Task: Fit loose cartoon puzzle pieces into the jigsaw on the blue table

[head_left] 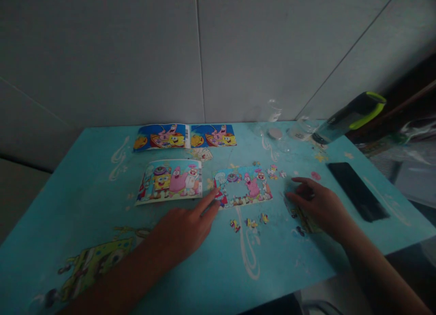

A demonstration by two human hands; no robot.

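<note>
A partly assembled cartoon jigsaw puzzle (252,186) lies on the turquoise table, with a gap in its middle. My left hand (189,231) reaches in from the left, its fingers stretched out and the tips on the puzzle's left edge. My right hand (316,206) is to the right of the puzzle, thumb and index finger apart; I see nothing held between them. Several loose puzzle pieces (252,223) lie below the puzzle. More pieces (272,171) sit at its upper right. Just left of the puzzle is a picture card (170,182) showing the same characters.
At the back lie a folded blue picture card (166,137) and a matching blue picture (214,135). Clear plastic cups (301,129) and a round lid (275,133) are at back right, near a dark bottle (347,115). A black phone-like slab (357,190) lies right of my hand.
</note>
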